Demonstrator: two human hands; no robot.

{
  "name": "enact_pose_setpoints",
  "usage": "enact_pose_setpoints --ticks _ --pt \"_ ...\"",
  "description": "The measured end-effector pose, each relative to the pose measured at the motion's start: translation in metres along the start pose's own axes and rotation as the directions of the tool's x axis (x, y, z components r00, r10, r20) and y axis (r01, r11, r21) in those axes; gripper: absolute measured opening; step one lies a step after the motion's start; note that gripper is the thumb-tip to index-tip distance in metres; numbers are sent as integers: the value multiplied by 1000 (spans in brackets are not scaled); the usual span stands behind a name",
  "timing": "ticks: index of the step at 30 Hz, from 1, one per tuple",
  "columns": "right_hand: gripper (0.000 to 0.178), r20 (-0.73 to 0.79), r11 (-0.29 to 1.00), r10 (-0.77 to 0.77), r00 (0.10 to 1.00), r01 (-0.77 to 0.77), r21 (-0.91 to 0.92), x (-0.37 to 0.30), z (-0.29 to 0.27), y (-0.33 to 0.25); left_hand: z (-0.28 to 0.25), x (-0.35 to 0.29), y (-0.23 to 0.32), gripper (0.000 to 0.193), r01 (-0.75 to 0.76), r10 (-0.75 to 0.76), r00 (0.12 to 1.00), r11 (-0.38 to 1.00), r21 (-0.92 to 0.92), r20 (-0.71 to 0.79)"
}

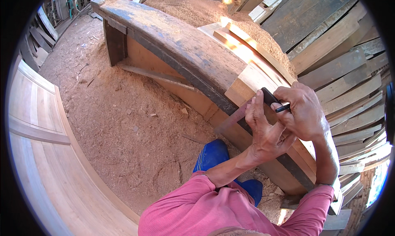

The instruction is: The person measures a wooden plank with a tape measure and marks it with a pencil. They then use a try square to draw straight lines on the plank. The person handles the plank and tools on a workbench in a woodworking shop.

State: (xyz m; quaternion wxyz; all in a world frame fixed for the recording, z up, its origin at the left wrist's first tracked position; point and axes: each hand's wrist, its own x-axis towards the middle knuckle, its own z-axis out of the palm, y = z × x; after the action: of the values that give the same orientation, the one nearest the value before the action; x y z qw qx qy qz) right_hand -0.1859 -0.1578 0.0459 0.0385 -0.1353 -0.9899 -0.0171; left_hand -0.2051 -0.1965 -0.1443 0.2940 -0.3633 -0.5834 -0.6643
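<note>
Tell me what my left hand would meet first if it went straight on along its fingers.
Your left hand would probably meet the pale wooden block just ahead, though depth is unclear and it may already be touching.

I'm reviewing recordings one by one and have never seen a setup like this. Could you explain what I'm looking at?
There is no machine here: a person works with two bare hands. The single picture comes from a wide fisheye camera on their head, looking down, so straight edges bend near the rim.

A long, worn wooden bench crosses the view, with pale boards lying on its nearer end. The right hand holds a thin dark stick, like a pen. The left hand has its fingertips beside a dark block; whether it grips that is unclear. A pale wooden panel stands at the left, and sawdust covers the ground.
</note>
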Motion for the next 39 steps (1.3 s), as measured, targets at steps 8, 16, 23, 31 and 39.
enact_pose_setpoints --ticks 8,16,23,31,39 --pt "14 -11 998 -44 999 44 -35 1 1 0 5 -3 -2 75 12 -12 1000 999 -41 -6" --pt "13 -45 997 -72 996 70 -32 0 7 2 -3 2 -4 61 -6 3 999 997 -74 -40" --pt "17 -86 994 -91 992 96 44 -14 -7 4 -79 20 -32 37 118 -149 982 964 -238 -114" --pt "13 -97 965 -211 973 223 134 -55 -16 2 -109 28 -29 15 737 -368 660 488 -468 655" --pt "12 -73 988 -143 987 147 52 -82 -13 -3 -84 12 -26 23 813 -243 582 140 -565 776"
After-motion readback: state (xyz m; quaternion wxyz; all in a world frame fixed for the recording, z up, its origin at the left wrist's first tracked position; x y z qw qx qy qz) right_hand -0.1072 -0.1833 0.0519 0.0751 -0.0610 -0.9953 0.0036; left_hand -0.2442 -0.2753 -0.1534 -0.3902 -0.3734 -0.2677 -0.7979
